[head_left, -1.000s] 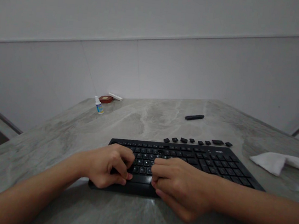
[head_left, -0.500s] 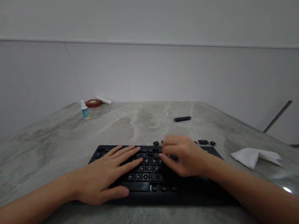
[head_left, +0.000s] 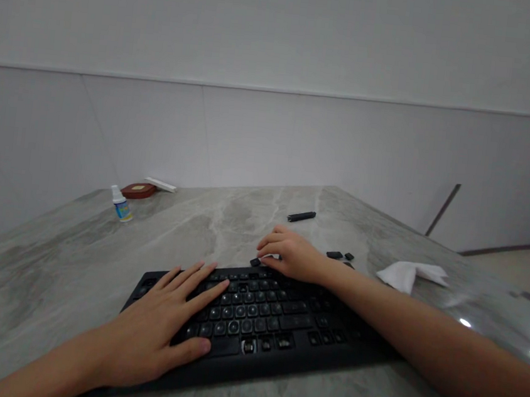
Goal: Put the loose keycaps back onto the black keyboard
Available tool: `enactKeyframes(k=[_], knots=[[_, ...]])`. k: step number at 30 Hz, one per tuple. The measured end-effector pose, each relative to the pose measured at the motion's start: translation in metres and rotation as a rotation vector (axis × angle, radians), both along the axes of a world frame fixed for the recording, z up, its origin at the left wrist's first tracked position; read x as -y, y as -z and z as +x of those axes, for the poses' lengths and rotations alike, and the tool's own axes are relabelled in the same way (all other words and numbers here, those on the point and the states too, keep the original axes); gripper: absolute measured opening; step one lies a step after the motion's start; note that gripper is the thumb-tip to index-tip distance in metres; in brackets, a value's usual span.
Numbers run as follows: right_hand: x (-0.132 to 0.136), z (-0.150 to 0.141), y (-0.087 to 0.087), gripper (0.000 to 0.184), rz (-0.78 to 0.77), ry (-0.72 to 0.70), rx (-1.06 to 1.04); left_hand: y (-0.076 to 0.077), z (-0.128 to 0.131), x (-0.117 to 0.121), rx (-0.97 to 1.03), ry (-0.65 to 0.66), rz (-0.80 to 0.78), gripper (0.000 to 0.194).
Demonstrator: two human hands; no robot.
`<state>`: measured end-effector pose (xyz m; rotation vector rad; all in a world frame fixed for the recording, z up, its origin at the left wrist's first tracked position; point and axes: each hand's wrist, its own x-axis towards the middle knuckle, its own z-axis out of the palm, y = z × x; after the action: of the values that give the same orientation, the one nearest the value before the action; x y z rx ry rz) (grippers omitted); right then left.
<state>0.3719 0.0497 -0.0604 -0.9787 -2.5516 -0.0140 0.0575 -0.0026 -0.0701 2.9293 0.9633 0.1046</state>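
A black keyboard [head_left: 258, 356] lies at a slant on the marbled table, several of its key sockets bare. My left hand [head_left: 151, 332] rests flat over its left side, fingers spread and thumb along the front row. Just behind the back edge is my right hand [head_left: 290, 256], its fingers bent and thumb drawn close to the fingertips. What it pinches, if anything, is hidden. Beside those fingertips lies a small black keycap [head_left: 255, 262]. A wider black keycap [head_left: 334, 254] and a small keycap [head_left: 349, 256] lie behind my right wrist.
Crumpled white tissue [head_left: 411, 276] lies on the right. A black stick-like object [head_left: 301, 216] lies farther back. At the back left are a small spray bottle [head_left: 121, 204], a reddish-brown case [head_left: 138, 191] and a white strip [head_left: 160, 184]. A wall stands behind the table.
My right hand has moved from over the keys to behind the keyboard's back edge, by the loose keycaps. My left hand stays on the keyboard. The camera view has turned to the right.
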Motion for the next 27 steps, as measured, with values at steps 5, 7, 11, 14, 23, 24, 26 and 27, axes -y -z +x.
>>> enactKeyframes(k=[5,7,11,14,23,24,26,27], knots=[[-0.01,-0.005,-0.007,0.012,-0.085,-0.024,0.101,0.001,0.009,-0.007,0.009,-0.031,-0.014,0.081],[-0.015,-0.008,-0.007,0.012,-0.119,-0.033,0.137,-0.001,0.021,-0.011,0.004,-0.057,-0.042,0.086],[-0.023,-0.015,-0.002,0.017,-0.151,-0.02,0.167,-0.005,0.049,-0.017,0.007,-0.028,-0.088,0.092],[-0.025,-0.017,-0.005,0.014,-0.142,-0.016,0.156,-0.002,0.06,-0.021,0.12,0.028,-0.063,0.074],[0.058,-0.017,-0.005,0.002,-0.071,-0.214,-0.215,0.011,0.055,-0.024,0.465,0.019,0.148,0.036],[0.07,-0.018,0.001,0.002,-0.087,-0.266,-0.243,0.01,0.056,-0.024,0.464,0.033,0.173,0.036],[0.087,-0.021,0.013,0.002,-0.147,-0.294,-0.288,0.01,0.058,-0.022,0.47,0.066,0.227,0.033],[0.091,-0.022,0.018,0.004,-0.188,-0.278,-0.308,0.009,0.059,-0.022,0.478,0.084,0.259,0.031]])
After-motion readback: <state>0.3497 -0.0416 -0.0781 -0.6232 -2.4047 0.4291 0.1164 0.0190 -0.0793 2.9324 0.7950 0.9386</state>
